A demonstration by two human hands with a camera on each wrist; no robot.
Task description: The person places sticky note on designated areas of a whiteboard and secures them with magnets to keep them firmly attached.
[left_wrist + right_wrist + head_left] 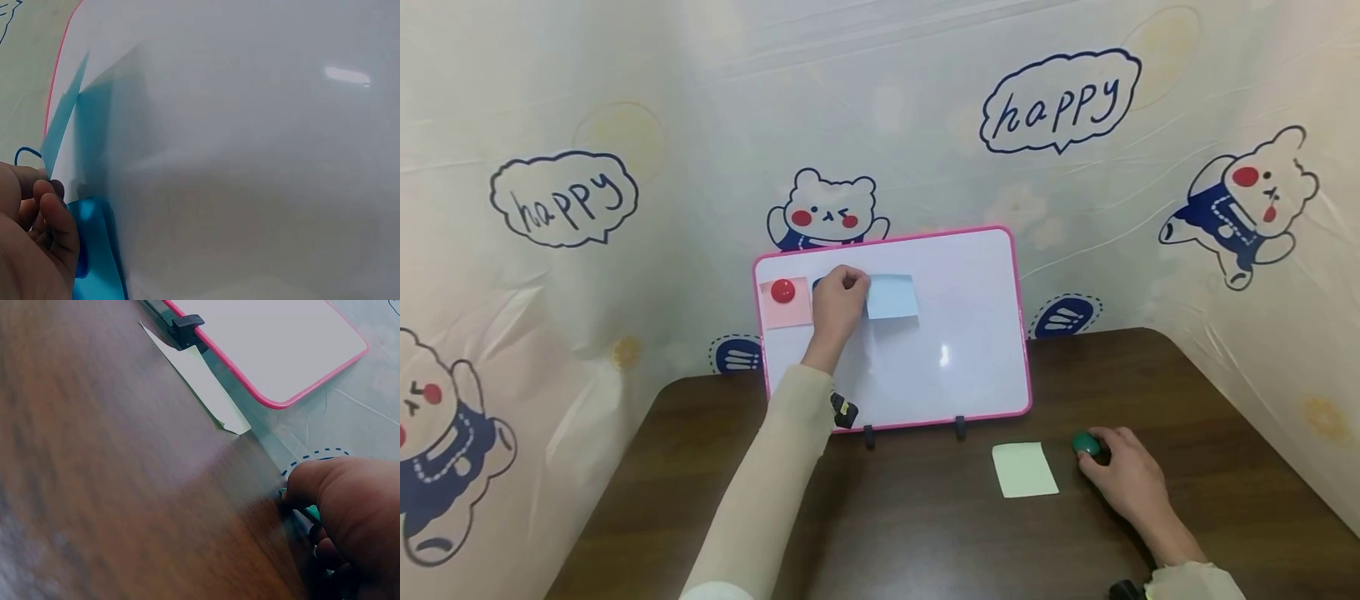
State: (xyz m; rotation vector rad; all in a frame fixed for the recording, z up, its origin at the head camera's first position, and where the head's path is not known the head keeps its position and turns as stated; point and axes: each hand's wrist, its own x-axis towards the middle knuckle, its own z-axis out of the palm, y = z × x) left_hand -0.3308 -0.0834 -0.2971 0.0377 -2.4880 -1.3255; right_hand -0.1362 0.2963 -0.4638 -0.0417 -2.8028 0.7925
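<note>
My left hand [837, 304] pinches a light blue sticky note [893, 297] by its left edge, in front of the whiteboard [970, 333]. In the left wrist view the held note [60, 125] stands at an angle to the board and casts a shadow. Behind that hand, a second blue note [100, 250] lies on the board with a dark blue magnet [82, 259] mostly hidden by the fingers. A round red magnet [782, 291] sits on a pink note [786, 315] at the board's left. Over the table my right hand [1127, 472] grips a round green magnet [1086, 443].
A pale green sticky note [1025, 471] lies on the brown wooden table [925, 533], left of my right hand. Black clips [960, 428] support the pink-framed board's lower edge. A printed curtain [887, 108] hangs behind the table and along its sides.
</note>
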